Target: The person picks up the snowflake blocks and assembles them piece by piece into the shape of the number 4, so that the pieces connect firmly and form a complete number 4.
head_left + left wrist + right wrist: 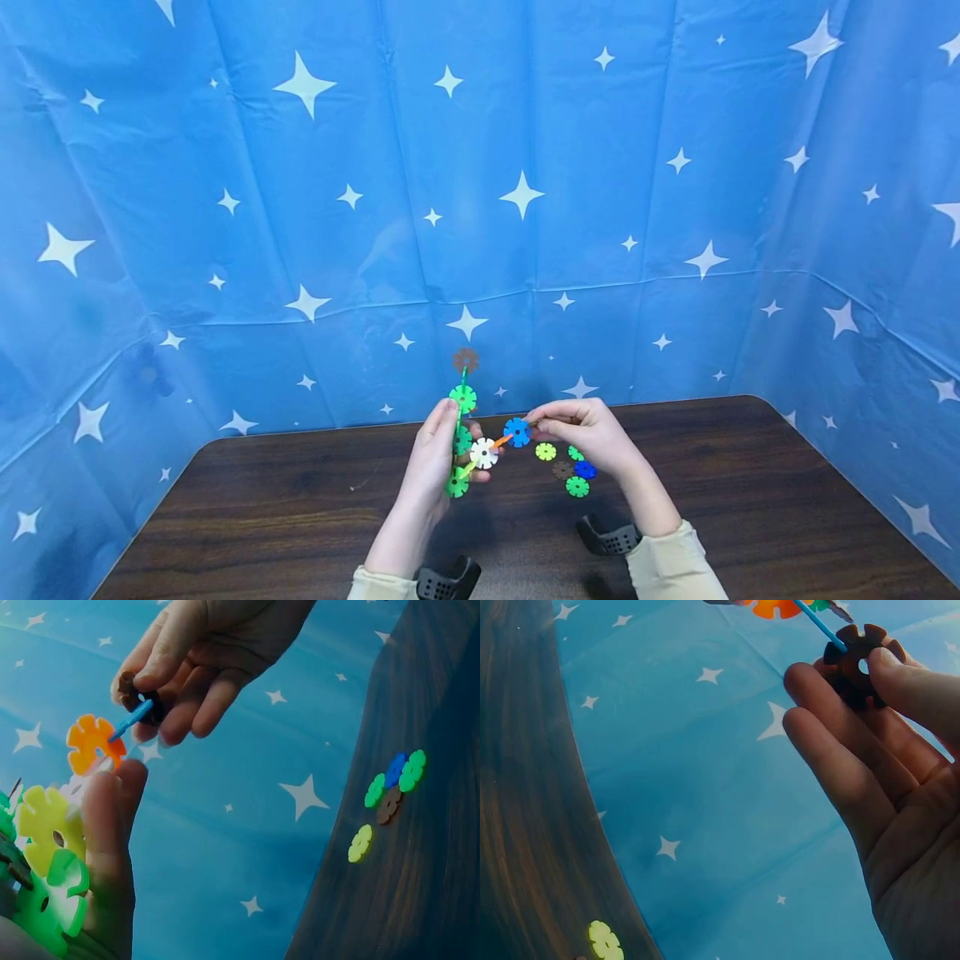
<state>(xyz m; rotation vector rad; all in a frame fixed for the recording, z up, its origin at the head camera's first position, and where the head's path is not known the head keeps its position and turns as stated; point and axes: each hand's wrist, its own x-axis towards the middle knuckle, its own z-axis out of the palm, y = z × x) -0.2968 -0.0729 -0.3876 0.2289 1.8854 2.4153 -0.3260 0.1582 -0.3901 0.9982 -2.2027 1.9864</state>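
Note:
My left hand (429,462) grips a chain of interlocked flower-shaped plastic discs above the table. A brown disc (466,359) tops the chain, with green discs (462,399) below it, partly hidden by the fingers. From a lower green disc (46,911) a branch runs right through a yellow disc (37,817), a white disc (483,460), an orange disc (91,733) and a blue disc (516,439). Thumb and fingers of my right hand (588,429) pinch another brown disc (846,675), which meets the blue disc's edge; how deep the slots engage I cannot tell.
Loose discs lie on the dark wooden table (300,508) below my right hand: yellow (545,457), brown (559,472), blue (586,471) and two green (577,492). A blue star-patterned curtain (480,250) hangs behind. Black wrist mounts (611,540) sit at both wrists.

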